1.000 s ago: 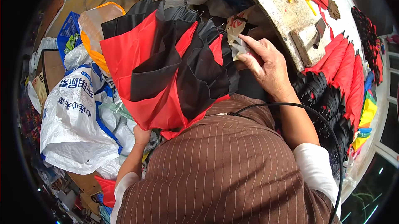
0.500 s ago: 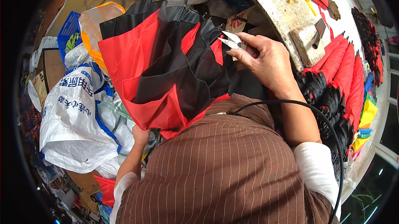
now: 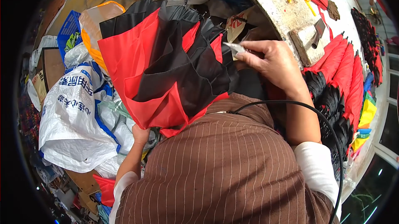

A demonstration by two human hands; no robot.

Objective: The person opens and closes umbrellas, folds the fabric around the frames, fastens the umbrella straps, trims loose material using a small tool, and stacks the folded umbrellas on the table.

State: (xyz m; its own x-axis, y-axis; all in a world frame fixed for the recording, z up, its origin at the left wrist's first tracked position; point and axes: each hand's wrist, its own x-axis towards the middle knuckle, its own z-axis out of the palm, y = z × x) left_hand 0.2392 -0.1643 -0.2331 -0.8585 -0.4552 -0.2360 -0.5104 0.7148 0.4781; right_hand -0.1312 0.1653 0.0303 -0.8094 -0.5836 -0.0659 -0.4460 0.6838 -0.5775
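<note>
A half-folded red and black umbrella lies in front of my body, its fabric in loose pleats and its rib tips at the upper edge. My left hand holds it from below at the lower edge; the canopy hides the fingers. My right hand is closed around small thread snips, whose pale blades are together and point left at the umbrella's upper right edge. A narrow gap shows between blade tips and fabric.
To the right stand several folded red and black umbrellas. The worktable bears a block with a metal piece. At left are a white woven sack and a blue basket. A black cable crosses my right forearm.
The snips' blades, apart before, have come together. My right hand has moved slightly right and down, away from the umbrella. My left hand and the umbrella are almost still.
</note>
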